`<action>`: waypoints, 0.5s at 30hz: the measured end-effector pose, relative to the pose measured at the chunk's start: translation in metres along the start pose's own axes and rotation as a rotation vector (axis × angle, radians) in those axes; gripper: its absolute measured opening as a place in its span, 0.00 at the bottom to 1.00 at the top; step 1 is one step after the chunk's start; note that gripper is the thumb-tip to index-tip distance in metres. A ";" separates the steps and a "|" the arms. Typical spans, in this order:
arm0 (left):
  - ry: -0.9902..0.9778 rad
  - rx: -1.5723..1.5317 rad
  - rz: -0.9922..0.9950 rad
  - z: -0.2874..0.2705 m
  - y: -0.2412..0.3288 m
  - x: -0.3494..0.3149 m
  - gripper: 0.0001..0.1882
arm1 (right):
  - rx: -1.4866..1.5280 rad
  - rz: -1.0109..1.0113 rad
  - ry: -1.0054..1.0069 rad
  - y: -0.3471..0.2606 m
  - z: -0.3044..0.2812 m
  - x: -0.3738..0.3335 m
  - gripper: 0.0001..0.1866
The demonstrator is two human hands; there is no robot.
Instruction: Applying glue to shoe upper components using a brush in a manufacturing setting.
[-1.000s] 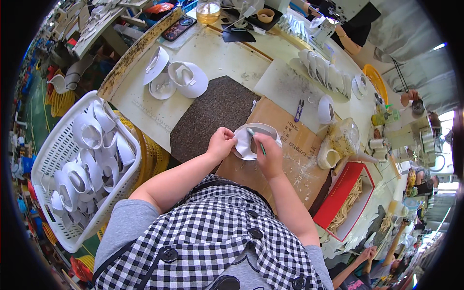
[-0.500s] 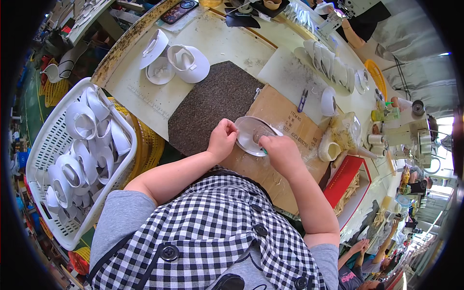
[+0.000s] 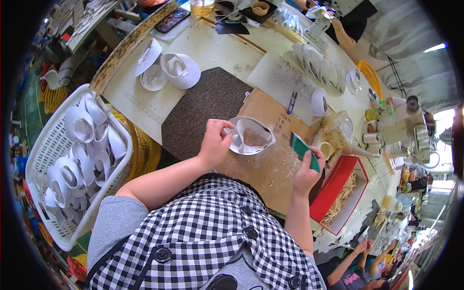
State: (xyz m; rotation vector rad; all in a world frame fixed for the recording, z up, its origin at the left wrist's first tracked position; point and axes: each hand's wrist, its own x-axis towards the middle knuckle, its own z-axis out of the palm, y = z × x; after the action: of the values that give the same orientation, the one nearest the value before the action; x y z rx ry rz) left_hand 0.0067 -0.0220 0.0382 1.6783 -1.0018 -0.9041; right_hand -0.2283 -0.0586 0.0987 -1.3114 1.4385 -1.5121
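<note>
My left hand (image 3: 215,142) pinches the left rim of a white, curved piece (image 3: 241,149), which looks like a shoe upper. It rests on a sheet of brown cardboard (image 3: 261,176), and the cardboard shows through its opening. Away to the right, my right hand (image 3: 306,176) is closed around a flat, green, ribbed tool (image 3: 300,149) with a dark far end; its exact kind I cannot make out. Thin white scraps (image 3: 271,175) lie on the cardboard between my hands.
Left of me, a white plastic basket (image 3: 42,140) holds many white pieces. Several more (image 3: 180,70) stand beyond a dark speckled board (image 3: 208,106). Snips (image 3: 292,103) lie past the cardboard. At right sits a red-and-white box (image 3: 333,186) of pale strips. Other people work farther right.
My right hand has moved away from the white piece to the right, and the green tool in it now shows. My left hand stays at the piece's left rim.
</note>
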 end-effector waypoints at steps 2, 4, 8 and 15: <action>-0.249 -0.212 0.141 0.010 0.015 -0.007 0.10 | -0.341 -0.039 -0.087 0.019 -0.040 0.012 0.07; -0.498 -0.282 -0.076 0.019 0.058 -0.007 0.15 | -0.691 -0.060 -0.167 0.036 -0.069 0.017 0.07; -0.477 -0.761 -0.762 0.054 0.070 0.019 0.29 | -0.234 0.091 0.205 0.045 -0.096 0.033 0.09; -0.345 -0.954 -0.881 0.049 0.075 0.030 0.24 | -0.370 -0.052 0.253 0.059 -0.118 0.062 0.07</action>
State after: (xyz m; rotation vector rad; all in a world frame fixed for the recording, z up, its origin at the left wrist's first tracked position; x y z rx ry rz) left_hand -0.0416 -0.0828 0.0923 1.0732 0.1160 -1.9058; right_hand -0.3666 -0.0911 0.0674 -1.4144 1.9317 -1.5373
